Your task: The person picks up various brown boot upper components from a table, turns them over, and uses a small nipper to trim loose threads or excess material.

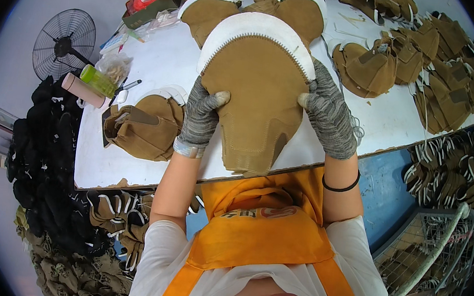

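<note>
Between my hands is a brown shoe upper (256, 87), its rounded toe pointing away from me. A white band with zigzag stitching runs around that toe edge. My left hand (202, 108), in a grey striped glove with bare fingertips, grips the left side with the thumb on top. On the opposite side, my right hand (333, 108), gloved the same way, holds the edge with its thumb also on the brown face. The other fingers of both hands are mostly hidden beneath. Another brown upper (148, 126) lies on the table left of my left hand.
White-edged uppers (210, 15) lie beyond my hands on the white table (133, 175). Piles of brown uppers (368, 69) sit at right. A pink bottle (84, 89), a green cup (97, 81) and a fan (64, 42) are left. A wire basket (437, 244) stands lower right.
</note>
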`<move>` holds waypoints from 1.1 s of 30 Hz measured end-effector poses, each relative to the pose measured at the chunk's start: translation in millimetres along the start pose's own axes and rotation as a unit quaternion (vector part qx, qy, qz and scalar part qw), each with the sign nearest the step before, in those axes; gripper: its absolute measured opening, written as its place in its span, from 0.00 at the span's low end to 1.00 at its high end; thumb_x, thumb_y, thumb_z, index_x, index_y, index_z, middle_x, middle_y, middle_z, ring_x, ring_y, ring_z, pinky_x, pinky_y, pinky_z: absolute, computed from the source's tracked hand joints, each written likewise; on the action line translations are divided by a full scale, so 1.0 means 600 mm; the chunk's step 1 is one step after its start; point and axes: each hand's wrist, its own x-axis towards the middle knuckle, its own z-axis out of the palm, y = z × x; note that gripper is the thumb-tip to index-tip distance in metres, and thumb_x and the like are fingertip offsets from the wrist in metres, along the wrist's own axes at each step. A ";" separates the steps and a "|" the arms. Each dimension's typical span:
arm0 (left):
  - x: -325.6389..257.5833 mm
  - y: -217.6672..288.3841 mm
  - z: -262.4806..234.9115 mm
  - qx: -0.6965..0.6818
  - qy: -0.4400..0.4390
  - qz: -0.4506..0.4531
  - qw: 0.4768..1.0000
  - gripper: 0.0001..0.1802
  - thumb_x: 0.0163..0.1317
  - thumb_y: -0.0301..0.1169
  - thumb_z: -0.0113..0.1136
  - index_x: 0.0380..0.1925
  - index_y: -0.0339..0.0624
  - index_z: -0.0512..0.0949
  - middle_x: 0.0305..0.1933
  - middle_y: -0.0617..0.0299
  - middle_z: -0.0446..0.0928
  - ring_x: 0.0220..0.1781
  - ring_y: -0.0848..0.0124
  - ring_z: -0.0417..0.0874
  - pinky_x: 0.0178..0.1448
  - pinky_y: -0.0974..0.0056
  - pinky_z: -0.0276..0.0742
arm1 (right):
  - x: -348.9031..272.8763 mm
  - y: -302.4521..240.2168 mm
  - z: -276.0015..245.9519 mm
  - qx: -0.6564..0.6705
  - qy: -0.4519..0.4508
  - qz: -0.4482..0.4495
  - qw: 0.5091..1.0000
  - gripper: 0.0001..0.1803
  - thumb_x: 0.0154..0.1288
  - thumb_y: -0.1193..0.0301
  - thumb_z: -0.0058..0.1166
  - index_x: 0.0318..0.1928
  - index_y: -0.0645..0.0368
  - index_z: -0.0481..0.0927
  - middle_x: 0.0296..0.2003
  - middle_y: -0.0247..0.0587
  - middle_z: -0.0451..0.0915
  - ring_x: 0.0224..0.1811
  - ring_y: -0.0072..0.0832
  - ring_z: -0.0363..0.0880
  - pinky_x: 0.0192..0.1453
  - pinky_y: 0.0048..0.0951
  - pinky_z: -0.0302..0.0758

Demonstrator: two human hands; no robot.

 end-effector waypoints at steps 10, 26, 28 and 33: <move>-0.043 0.020 0.044 0.133 0.008 -0.029 0.991 0.35 0.53 0.31 0.71 0.61 0.35 0.68 0.54 0.57 0.76 0.54 0.69 0.77 0.59 0.64 0.75 | 0.043 -0.037 0.042 -0.267 0.093 -0.232 0.931 0.43 0.55 0.61 0.68 0.67 0.60 0.61 0.61 0.50 0.69 0.64 0.36 0.68 0.68 0.37 0.66; -0.047 0.019 0.041 0.182 0.003 -0.071 0.981 0.34 0.53 0.27 0.70 0.60 0.37 0.68 0.55 0.58 0.77 0.55 0.68 0.77 0.60 0.62 0.73 | 0.051 -0.034 0.044 -0.348 0.090 -0.234 0.903 0.28 0.55 0.70 0.63 0.57 0.60 0.72 0.49 0.48 0.76 0.52 0.39 0.76 0.59 0.34 0.73; -0.044 0.021 0.038 0.179 -0.002 -0.079 0.981 0.35 0.53 0.29 0.71 0.61 0.37 0.68 0.55 0.57 0.77 0.56 0.68 0.77 0.61 0.62 0.72 | 0.050 -0.032 0.036 -0.312 0.073 -0.216 0.923 0.26 0.57 0.71 0.61 0.57 0.60 0.72 0.49 0.46 0.77 0.52 0.35 0.76 0.60 0.33 0.72; -0.017 0.033 0.025 0.266 -0.013 -0.007 0.964 0.37 0.52 0.34 0.73 0.62 0.38 0.68 0.56 0.55 0.76 0.57 0.66 0.77 0.62 0.61 0.73 | 0.044 -0.029 0.038 -0.248 0.034 -0.166 0.954 0.24 0.61 0.72 0.59 0.59 0.60 0.72 0.50 0.39 0.76 0.53 0.26 0.74 0.61 0.29 0.70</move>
